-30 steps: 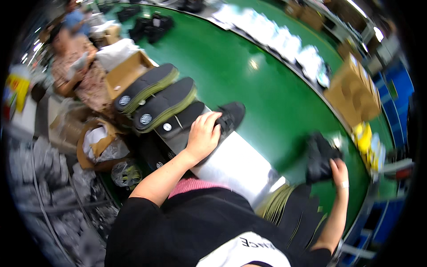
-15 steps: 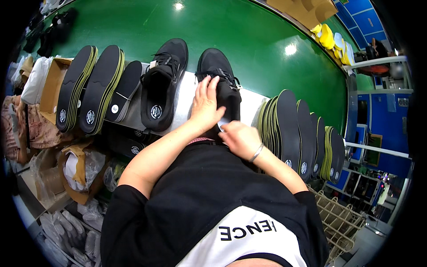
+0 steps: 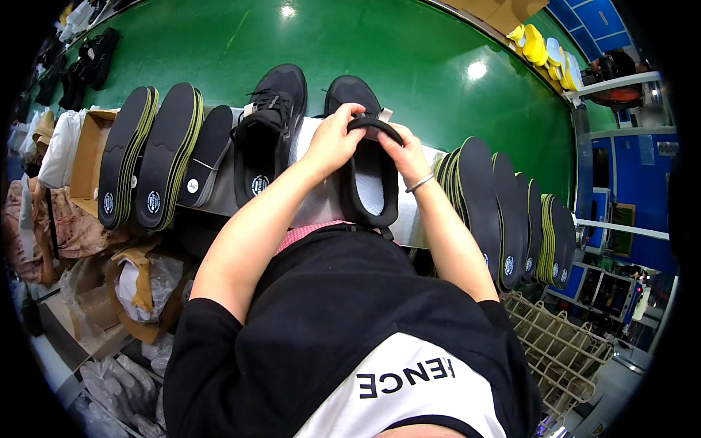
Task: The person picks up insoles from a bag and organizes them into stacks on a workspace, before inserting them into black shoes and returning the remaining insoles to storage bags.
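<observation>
1. On the shiny metal bench (image 3: pixel 318 208), right in front of the person, sits the main shoe (image 3: pixel 347 191). It is black, its toe points away, and its pale inside (image 3: pixel 369 182) shows through the opening.
2. The left hand (image 3: pixel 337 142) pinches one end of a soft black flap (image 3: pixel 374 125) at the top of that shoe. Its fingers are bent over the flap.
3. The right hand (image 3: pixel 407 155) pinches the other end of the flap. A thin bracelet (image 3: pixel 420 182) goes around that wrist.
4. Between the two hands, the flap bends up in a curve. A small pale tag (image 3: pixel 385 114) pokes out just past it.
5. Just to the left is the second shoe (image 3: pixel 280 109). It is black too, and its toe points the same way. A round mark (image 3: pixel 259 184) shows down inside it.
6. Farther left are two big piles of insoles (image 3: pixel 169 153), black with green edges. Next to them is a smaller pile (image 3: pixel 208 157) with a thin band around it.
7. To the right, more insole piles (image 3: pixel 478 197) stand in a row.
8. Past the bench is a green floor (image 3: pixel 409 66). A wire basket (image 3: pixel 555 350) sits low on the right.
</observation>
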Available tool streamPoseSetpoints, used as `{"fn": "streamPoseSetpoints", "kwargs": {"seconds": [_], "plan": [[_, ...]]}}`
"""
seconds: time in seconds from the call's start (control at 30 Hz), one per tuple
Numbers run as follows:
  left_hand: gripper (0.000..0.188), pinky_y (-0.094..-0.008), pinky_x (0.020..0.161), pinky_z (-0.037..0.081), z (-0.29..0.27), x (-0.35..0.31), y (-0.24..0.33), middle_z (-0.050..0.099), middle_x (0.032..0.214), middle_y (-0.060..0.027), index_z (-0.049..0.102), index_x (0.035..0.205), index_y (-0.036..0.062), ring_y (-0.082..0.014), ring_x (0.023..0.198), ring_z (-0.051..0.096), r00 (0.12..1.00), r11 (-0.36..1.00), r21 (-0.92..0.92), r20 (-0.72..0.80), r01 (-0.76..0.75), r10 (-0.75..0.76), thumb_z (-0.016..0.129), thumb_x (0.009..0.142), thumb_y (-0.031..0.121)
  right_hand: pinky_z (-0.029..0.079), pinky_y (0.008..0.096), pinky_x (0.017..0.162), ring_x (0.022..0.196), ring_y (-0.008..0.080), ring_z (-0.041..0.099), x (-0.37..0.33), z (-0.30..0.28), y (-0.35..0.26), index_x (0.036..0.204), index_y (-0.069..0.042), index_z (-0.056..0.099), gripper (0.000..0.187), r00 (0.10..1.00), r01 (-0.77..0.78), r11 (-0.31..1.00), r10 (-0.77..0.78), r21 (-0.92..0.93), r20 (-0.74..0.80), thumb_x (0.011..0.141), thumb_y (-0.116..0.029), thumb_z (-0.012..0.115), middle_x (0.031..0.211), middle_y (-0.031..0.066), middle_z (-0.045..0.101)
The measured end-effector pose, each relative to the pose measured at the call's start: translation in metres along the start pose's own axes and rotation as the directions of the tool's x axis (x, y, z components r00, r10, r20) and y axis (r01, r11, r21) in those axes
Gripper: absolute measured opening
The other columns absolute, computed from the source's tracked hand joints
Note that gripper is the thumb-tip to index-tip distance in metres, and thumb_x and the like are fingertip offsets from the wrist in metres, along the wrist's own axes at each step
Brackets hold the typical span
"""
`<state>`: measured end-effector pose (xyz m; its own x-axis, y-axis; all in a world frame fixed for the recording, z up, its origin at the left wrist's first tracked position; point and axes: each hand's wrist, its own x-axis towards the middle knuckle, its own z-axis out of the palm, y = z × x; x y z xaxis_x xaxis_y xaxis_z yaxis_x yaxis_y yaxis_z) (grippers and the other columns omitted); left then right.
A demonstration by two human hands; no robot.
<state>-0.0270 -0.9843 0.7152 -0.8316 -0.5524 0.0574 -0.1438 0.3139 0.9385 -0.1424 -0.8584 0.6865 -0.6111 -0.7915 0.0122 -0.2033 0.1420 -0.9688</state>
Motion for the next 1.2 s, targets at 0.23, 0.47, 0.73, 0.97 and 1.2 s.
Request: {"fn": "streamPoseSetpoints", "kwargs": {"seconds": [0.23, 0.47, 0.73, 0.97, 1.2], "plan": [[0.036, -0.0238, 0.075, 0.04, -0.002, 0.016, -0.006, 0.054, 0.091, -0.0096, 0.044, 0.106, 0.0, -0.0138, 0.085, 0.051, 0.967, 0.926, -0.282, 0.116, 0.252, -0.228, 0.056, 0.075, 0.014, 0.038, 0.0202, 0.067, 0.073, 0.0084, 0.049, 0.013, 0.001, -0.028, 0.085, 0.001, 0.058, 0.026, 0.939, -0.341, 0.863, 0.331, 0.373, 0.092, 0.074, -0.023, 0.061, 0.08, 0.0007, 0.056], [0.04, -0.0235, 0.076, 0.039, -0.004, 0.016, -0.007, 0.053, 0.092, -0.0095, 0.044, 0.109, 0.0014, -0.014, 0.085, 0.05, 0.957, 0.907, -0.311, 0.143, 0.286, -0.253, 0.057, 0.074, 0.016, 0.038, 0.0208, 0.069, 0.076, 0.009, 0.05, 0.014, 0.005, -0.023, 0.088, 0.001, 0.058, 0.027, 0.931, -0.352, 0.832, 0.36, 0.429, 0.066, 0.073, -0.021, 0.062, 0.082, 0.0015, 0.056], [0.039, -0.0234, 0.075, 0.039, -0.004, 0.016, -0.006, 0.054, 0.092, -0.0099, 0.044, 0.109, 0.0021, -0.0136, 0.086, 0.051, 0.959, 0.902, -0.331, 0.157, 0.277, -0.237, 0.056, 0.074, 0.015, 0.038, 0.0212, 0.071, 0.078, 0.0094, 0.05, 0.013, 0.004, -0.019, 0.09, 0.001, 0.057, 0.028, 0.933, -0.343, 0.824, 0.356, 0.451, 0.059, 0.073, -0.021, 0.062, 0.084, 0.0016, 0.055], [0.038, -0.0243, 0.075, 0.04, 0.0, 0.018, -0.011, 0.053, 0.092, -0.0092, 0.043, 0.109, 0.003, -0.0138, 0.085, 0.051, 0.962, 0.895, -0.363, 0.179, 0.257, -0.204, 0.056, 0.075, 0.015, 0.038, 0.0213, 0.07, 0.077, 0.0097, 0.049, 0.014, 0.002, -0.015, 0.091, 0.001, 0.056, 0.029, 0.926, -0.358, 0.81, 0.373, 0.465, 0.063, 0.072, -0.021, 0.062, 0.084, 0.0016, 0.055], [0.043, -0.0345, 0.081, 0.04, -0.001, 0.009, 0.011, 0.047, 0.101, -0.0218, 0.04, 0.11, 0.0005, -0.0317, 0.096, 0.049, 0.997, 0.994, 0.107, 0.075, 0.011, -0.019, 0.054, 0.073, 0.018, 0.039, 0.0223, 0.071, 0.078, 0.01, 0.049, 0.01, 0.005, -0.006, 0.097, 0.0, 0.055, 0.029, 0.962, -0.253, 0.874, 0.273, 0.415, 0.012, 0.077, -0.021, 0.056, 0.087, 0.0021, 0.055]]}}
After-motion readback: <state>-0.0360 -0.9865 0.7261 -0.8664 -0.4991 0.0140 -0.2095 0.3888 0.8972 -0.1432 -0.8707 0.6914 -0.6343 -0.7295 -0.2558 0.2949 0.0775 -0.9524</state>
